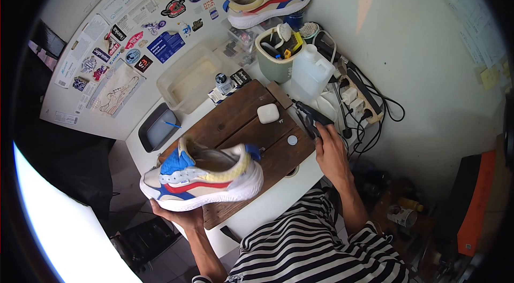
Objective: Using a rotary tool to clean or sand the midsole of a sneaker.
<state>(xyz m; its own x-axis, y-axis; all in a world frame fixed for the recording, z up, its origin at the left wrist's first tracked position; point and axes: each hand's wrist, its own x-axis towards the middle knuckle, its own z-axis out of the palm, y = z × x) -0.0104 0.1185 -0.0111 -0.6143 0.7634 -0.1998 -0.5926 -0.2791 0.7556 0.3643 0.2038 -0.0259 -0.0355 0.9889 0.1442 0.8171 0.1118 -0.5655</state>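
Observation:
My left hand (182, 219) holds a cream sneaker (203, 181) from underneath; it has blue and red panels and a white sole, tilted with its side facing up at me, above a dark wooden board (225, 213). My right hand (331, 152) is closed on a black hand tool (313, 114) at the board's right end, its exact kind unclear. A small white rounded case (268, 114) and a pale disc (292, 140) lie on the board between my hands.
Behind the board are a dark tray (148, 134), a clear bin (167, 88), a small bottle (223, 82), a green bucket (270, 69) of tools, a white jug (308, 77) and a second sneaker (267, 13). A power strip (360, 104) with tangled cables sits at the right.

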